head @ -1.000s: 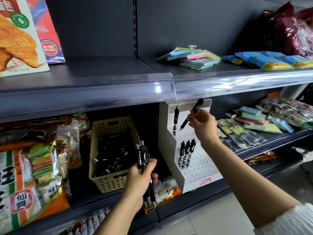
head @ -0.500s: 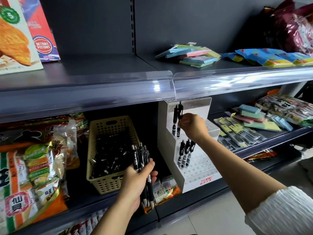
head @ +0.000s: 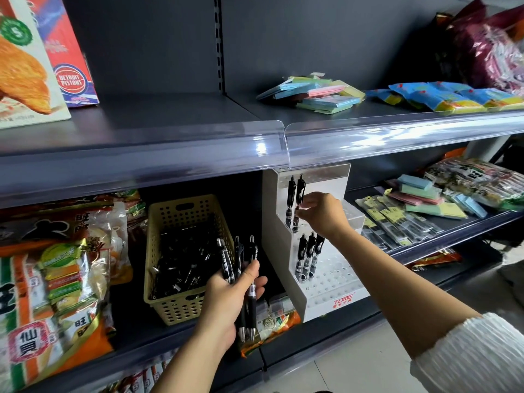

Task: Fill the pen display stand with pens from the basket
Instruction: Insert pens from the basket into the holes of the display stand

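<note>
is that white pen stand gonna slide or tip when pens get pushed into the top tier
Probably light: the pen display stand looks like thin white plastic, with most holes empty. It may slide under a push, since it just sits on the shelf. Tipping seems less likely: its stepped base is broad.

Snack bags (head: 56, 265), sticky-note packs (head: 320, 93), grey shelves (head: 170, 154)

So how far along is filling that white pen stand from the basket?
Early. Done: three black click pens stand in the lower tier of the white perforated display stand, one up top. In hand: the right hand pinches a second top-tier pen; the left hand grips three more pens. Left: most holes are bare, and the beige plastic basket holds many.
</note>
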Available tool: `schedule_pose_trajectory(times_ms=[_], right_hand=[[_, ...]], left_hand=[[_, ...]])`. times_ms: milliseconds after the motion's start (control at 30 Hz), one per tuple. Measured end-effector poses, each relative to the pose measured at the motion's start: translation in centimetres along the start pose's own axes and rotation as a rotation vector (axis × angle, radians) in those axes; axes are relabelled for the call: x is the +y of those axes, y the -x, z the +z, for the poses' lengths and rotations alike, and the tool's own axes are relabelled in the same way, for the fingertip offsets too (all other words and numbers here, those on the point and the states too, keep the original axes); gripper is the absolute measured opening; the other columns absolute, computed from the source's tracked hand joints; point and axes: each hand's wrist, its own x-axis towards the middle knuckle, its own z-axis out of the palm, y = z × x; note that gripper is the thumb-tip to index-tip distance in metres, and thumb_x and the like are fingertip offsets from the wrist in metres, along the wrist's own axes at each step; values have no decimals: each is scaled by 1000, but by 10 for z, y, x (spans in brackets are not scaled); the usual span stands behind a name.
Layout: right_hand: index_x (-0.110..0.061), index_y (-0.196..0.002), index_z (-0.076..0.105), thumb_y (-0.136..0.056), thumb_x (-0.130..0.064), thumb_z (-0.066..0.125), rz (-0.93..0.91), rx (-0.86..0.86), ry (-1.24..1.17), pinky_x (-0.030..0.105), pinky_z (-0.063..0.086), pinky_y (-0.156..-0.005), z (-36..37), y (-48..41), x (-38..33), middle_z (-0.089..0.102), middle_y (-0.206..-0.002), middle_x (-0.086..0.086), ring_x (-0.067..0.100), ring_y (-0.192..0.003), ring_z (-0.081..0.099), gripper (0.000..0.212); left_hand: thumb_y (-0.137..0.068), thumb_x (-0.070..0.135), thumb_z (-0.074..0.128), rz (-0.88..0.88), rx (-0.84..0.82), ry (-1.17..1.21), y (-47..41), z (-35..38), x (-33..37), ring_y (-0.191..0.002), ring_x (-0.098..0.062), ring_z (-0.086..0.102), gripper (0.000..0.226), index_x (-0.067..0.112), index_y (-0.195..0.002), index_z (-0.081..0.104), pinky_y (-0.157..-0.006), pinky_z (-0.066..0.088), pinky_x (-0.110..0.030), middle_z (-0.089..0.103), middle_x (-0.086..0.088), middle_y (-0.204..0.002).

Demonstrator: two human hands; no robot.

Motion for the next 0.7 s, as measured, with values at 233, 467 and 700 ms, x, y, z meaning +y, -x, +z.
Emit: schedule_pose_trajectory(times_ms=[233,467,700], right_hand=[[-11,-98,65,-86,-17,63,-60,216,-222,33,46,-73,-12,41,-18,64,-86,2,17,-75,58,14],[-17,-62,63,-87,-24,65,-75,-370,-328,11,31,-44,-2,95,-36,49,-41,-13,-1,-40,43,26],[-11,-73,60,-91,-19,59,107,-295,-589,13,39,-44,-1,96,-34,55,-59,-3,0,-45,50,20]], left_hand=[[-77,20,72,14,10,39,1,7,3,-70,-13,72,33,1,-103,63,-51,52,-17,72,-13,-93],[-76,14,74,60,-43,8,7,15,3,-69,-14,72,21,12,-95,65,-52,52,-17,75,-3,-79],[-80,16,70,8,-109,-1,8,14,-1,-69,-14,71,17,9,-94,64,-51,53,-22,74,-3,-77]])
